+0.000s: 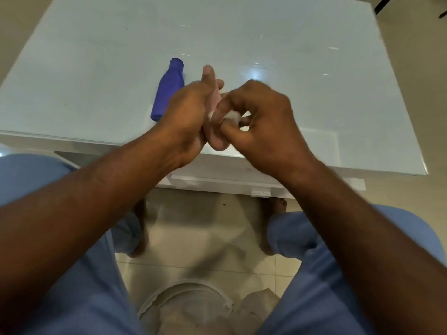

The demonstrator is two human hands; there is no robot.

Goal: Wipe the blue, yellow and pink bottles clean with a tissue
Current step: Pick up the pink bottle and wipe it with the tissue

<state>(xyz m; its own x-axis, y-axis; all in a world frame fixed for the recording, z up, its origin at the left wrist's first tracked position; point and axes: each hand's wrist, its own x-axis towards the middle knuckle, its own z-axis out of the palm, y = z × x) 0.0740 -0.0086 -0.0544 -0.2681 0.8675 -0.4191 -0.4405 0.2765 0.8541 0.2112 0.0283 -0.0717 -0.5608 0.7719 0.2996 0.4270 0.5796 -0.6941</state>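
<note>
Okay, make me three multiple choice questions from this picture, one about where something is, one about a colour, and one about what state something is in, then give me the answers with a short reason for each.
1. Where is the blue bottle?
A. On the white table, beside the left hand
B. On the floor
C. In the right hand

2. What colour is the bottle that the left hand holds?
A. Green
B. Black
C. Pink

3. How does the blue bottle lie?
A. Upright
B. On its side
C. Upside down in a cup

Answers:
1. A, it rests on the table top just past the left hand.
2. C, a pink bottle shows between the fingers, while the right hand presses a white tissue against it.
3. B, its long body lies flat on the table.
</note>
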